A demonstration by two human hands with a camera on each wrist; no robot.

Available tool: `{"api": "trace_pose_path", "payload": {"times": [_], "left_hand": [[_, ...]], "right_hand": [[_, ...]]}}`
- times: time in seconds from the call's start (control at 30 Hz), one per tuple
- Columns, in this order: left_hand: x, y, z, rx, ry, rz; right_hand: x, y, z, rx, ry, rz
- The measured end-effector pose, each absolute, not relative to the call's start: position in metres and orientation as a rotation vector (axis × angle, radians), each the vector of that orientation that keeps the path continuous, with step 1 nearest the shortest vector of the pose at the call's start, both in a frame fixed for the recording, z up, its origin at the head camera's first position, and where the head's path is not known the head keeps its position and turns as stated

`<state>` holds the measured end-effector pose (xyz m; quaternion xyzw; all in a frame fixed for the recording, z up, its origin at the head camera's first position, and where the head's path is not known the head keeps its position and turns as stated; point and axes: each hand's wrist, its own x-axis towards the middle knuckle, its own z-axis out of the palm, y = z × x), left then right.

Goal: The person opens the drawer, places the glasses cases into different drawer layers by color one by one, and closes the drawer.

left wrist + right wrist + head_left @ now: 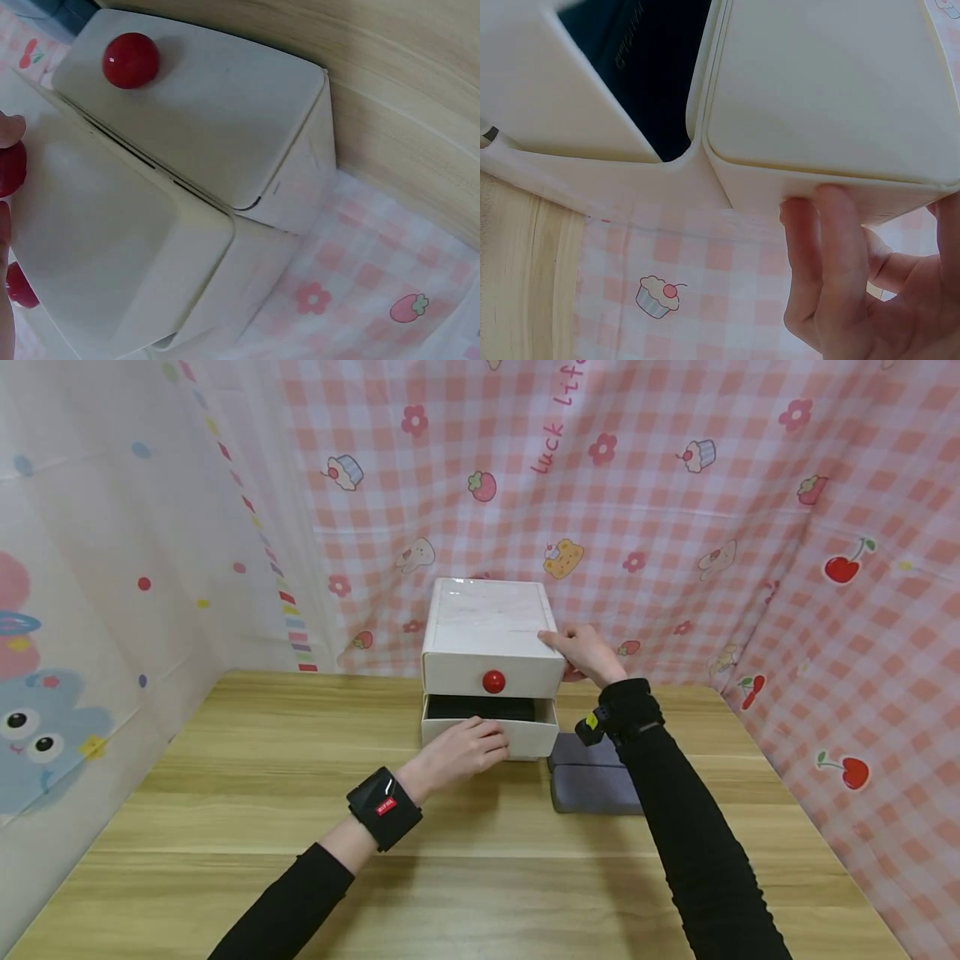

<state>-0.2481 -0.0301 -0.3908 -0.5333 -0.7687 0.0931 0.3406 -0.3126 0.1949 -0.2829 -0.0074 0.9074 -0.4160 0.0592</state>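
Note:
A white two-drawer box (491,618) stands at the back of the table, its upper drawer closed. Its lower drawer (531,739) is pulled partly out, and a dark item (656,75) with faint lettering lies inside. My left hand (459,752) is at the front of that drawer; in the left wrist view its fingers pinch a round red knob (10,169). My right hand (592,653) grips the box's upper right side, thumb over the top edge. In the right wrist view its fingertips (836,196) press the side wall. The upper drawer's red knob (493,682) is untouched.
A grey folded case (596,789) lies on the wooden table (495,885), right of the box and partly under the right forearm in view. Behind the box hangs a pink checked cloth (480,535); a white printed cloth (90,568) hangs at the left.

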Motion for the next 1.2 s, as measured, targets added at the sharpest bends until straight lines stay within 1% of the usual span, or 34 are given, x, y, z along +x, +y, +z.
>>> {"api": "trace_pose_path", "payload": {"times": [0.53,0.93,1.2], "left_hand": [[-0.277,-0.024,-0.388,-1.346,-2.164,0.231],[-0.286,-0.022,-0.389,-1.341,-2.143,0.239],[-0.285,-0.023,-0.394,-1.318,-2.115,0.164]], "right_hand": [[-0.312,0.194,-0.283,-0.054,2.763,-1.28],[-0.31,0.196,-0.284,-0.081,2.753,-1.301],[-0.31,0.196,-0.285,-0.086,2.755,-1.313]]}}
